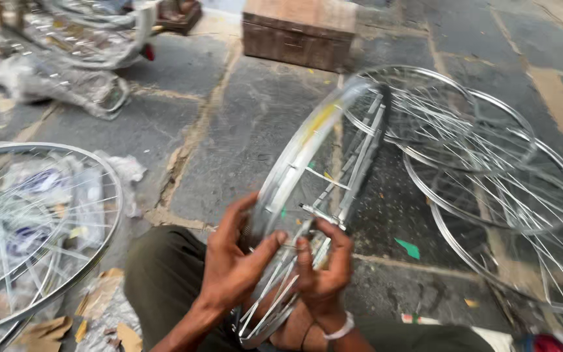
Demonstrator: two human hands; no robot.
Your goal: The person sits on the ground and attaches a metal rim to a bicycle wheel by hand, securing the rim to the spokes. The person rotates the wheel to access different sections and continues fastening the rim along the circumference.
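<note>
Wheel [320,163] on edge over lap, L hand [232,261] clasps rim, R hand [324,267] fingers pinched on spokes; prob light, stiff, slick metal, spokes bendable, so grip at rim.

I sit on the floor [229,130] with a wheel rim [307,176] standing on its edge in front of me, over my lap. My left hand [232,261] is on its near side and my right hand [324,270] is just beside it, at the spokes [350,169]. A stack of wheels [490,169] lies flat to my right. Another wheel [34,234] lies to my left. A box [298,29] sits far behind the rim.
</note>
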